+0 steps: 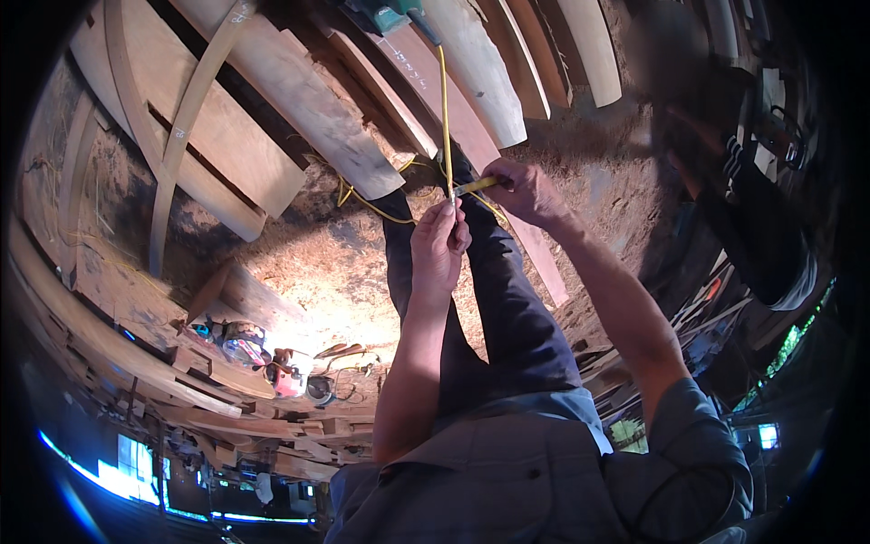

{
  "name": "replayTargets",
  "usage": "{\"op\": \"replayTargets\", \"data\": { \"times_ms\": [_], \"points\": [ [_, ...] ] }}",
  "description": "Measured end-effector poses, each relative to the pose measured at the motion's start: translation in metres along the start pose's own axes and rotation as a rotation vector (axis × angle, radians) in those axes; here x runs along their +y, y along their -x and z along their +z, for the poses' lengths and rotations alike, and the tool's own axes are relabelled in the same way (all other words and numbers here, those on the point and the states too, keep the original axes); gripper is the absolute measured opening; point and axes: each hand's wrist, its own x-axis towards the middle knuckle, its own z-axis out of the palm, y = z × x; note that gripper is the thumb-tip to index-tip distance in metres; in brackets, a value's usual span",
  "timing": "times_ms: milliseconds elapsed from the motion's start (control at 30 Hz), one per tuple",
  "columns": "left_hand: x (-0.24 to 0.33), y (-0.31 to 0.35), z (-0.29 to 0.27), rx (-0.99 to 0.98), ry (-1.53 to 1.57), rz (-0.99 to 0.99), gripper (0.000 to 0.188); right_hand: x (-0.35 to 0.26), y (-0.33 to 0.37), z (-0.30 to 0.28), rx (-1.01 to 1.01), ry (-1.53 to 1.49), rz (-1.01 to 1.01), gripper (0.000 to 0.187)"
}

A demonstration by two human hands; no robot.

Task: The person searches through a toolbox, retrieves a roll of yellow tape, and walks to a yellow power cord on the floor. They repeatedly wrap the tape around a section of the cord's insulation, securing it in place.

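My left hand (439, 243) is closed, its thumb and fingers pinching a yellow power cord (445, 118) near the middle of the view. The cord runs down to it from a green power tool (390, 16) at the far edge, which is partly cut off. To the right, my right hand (526, 192) grips a short, narrow yellow piece (478, 185). Its left end meets the cord just above my left fingertips. Whether this piece is a tool handle or a strip of tape I cannot make out.
Long wooden planks (308, 109) lie side by side ahead, with curved strips (181, 127) at left. More yellow cord (376, 210) loops near my legs. Sawdust covers the ground (317, 263). A person in dark clothing (761, 218) is at right. Stacked timber (208, 385) stands at lower left.
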Motion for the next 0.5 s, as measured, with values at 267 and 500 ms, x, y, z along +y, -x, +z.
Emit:
{"op": "replayTargets", "data": {
  "times_ms": [267, 500],
  "points": [
    [0.002, -0.006, -0.013, -0.177, 0.241, -0.186, 0.026, 0.03, -0.015, 0.08, -0.022, -0.603, 0.039, 0.02],
    [0.003, -0.005, -0.013, -0.177, 0.262, -0.2, 0.032, 0.025, -0.026, 0.084, -0.146, -0.612, -0.117, 0.039]
  ]
}}
